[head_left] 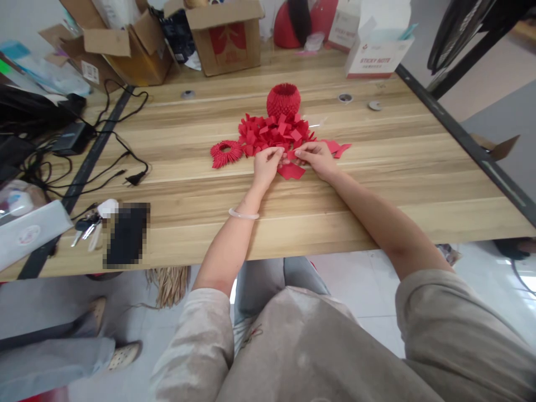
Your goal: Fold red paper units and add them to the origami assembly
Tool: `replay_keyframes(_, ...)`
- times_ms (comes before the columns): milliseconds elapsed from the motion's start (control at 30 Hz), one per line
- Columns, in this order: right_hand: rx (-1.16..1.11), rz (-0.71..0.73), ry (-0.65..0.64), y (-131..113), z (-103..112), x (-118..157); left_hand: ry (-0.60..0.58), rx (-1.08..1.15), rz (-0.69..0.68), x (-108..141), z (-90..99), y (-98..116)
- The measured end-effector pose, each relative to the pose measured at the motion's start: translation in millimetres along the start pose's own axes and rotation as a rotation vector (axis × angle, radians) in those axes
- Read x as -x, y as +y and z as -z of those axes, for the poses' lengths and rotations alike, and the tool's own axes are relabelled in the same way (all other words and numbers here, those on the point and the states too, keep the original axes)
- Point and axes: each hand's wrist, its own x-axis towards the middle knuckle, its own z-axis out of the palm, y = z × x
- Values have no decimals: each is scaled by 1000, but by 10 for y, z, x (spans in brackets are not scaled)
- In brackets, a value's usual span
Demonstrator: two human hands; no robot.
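Observation:
My left hand (pixel 268 164) and my right hand (pixel 316 158) are close together at the near side of a heap of red folded paper pieces (pixel 272 134). Between them is a small red paper piece (pixel 292 155), pinched by the fingers of both hands. Just below my fingertips, a larger red paper sheet (pixel 292 171) lies on the table. Behind the heap stands a round red vase-like form of folded paper (pixel 283 100), open at the top. Left of the heap lies a red folded-paper ring (pixel 226 153). More flat red paper pieces (pixel 337 148) lie beyond my right hand.
A wooden table (pixel 188 195) carries black cables (pixel 136 177), keys (pixel 89 223) and a dark, pixelated rectangle (pixel 126 234) on the left. Cardboard boxes (pixel 228 47) and a sticky note box (pixel 379 56) stand along the back. Another person's legs (pixel 62 352) show at lower left.

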Motion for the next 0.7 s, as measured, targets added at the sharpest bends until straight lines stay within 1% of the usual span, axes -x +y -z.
replay_keyframes(367, -9, 28, -39, 35, -2, 0, -60, 54, 37, 61, -50, 128)
replay_keyframes(533, -19, 28, -74, -14, -36, 32, -40, 84, 43, 47, -49, 109)
replay_keyframes(700, -17, 39, -86, -37, -60, 46, -3, 85, 13, 33, -40, 82)
